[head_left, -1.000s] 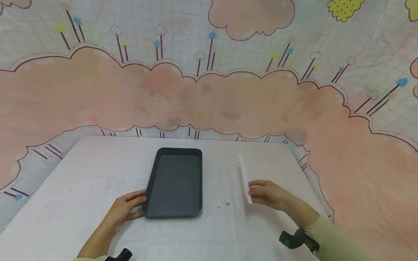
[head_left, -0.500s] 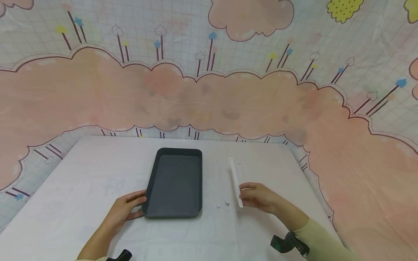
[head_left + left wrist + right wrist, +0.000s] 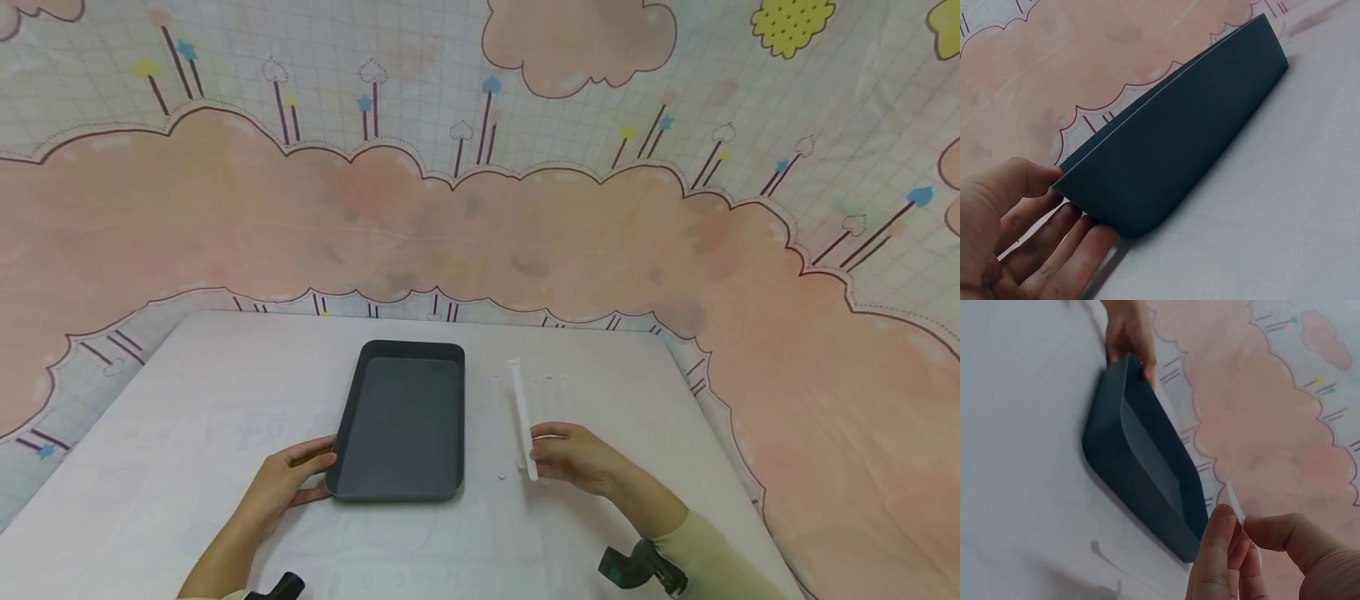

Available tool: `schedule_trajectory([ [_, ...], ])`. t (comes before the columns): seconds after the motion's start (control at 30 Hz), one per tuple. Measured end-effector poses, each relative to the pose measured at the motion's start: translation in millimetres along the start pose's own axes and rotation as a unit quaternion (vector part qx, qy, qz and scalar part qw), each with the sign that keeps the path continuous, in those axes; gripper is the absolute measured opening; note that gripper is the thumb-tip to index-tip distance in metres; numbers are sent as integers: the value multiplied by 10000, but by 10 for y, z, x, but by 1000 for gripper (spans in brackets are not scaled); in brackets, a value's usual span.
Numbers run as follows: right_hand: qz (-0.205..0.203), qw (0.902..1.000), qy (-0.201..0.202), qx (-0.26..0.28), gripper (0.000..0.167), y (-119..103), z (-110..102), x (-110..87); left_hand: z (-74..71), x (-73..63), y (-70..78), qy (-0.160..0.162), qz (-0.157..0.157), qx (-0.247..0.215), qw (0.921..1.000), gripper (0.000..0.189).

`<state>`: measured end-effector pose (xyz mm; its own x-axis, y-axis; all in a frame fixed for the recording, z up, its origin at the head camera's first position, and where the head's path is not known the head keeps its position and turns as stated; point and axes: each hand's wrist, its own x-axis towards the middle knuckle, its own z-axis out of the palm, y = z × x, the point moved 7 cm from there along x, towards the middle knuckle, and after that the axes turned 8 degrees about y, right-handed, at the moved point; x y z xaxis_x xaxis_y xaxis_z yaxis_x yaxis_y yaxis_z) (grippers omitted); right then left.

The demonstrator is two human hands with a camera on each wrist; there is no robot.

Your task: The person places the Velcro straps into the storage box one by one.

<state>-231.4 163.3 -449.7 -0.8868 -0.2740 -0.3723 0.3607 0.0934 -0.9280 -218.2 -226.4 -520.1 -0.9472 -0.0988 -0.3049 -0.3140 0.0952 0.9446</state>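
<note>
A dark grey rectangular tray [image 3: 405, 433] with raised walls lies on the white table. My left hand [image 3: 288, 479] holds its near left corner; in the left wrist view the thumb touches the rim of the tray [image 3: 1179, 131] and the other fingers lie along its outer side. To the right of the tray, my right hand [image 3: 573, 457] pinches a thin white strip [image 3: 522, 417] between thumb and fingers, tilted above the table. The right wrist view has this strip [image 3: 1235, 501] nearly edge-on. More flat white strips [image 3: 501, 477] lie in a row beneath and beside it, faint against the white surface.
The white table [image 3: 187, 400] runs back to a patterned cloth backdrop [image 3: 450, 233] with clouds. A dark wrist camera [image 3: 642, 567] sits on my right forearm, and another [image 3: 279, 586] on the left.
My right hand has moved left toward the tray with the white strip, passing over the strips on the table. My left hand and the tray have stayed in place.
</note>
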Motion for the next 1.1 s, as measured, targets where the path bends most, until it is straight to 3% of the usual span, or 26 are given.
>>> schedule_trajectory([
  [0.6, -111, 9980, -118, 611, 37, 4, 384, 143, -17, 16, -11, 116, -87, 33, 9999, 63],
  [1.1, -66, 9981, -75, 616, 37, 4, 685, 290, -20, 25, -8, 107, -39, -130, 9999, 61],
])
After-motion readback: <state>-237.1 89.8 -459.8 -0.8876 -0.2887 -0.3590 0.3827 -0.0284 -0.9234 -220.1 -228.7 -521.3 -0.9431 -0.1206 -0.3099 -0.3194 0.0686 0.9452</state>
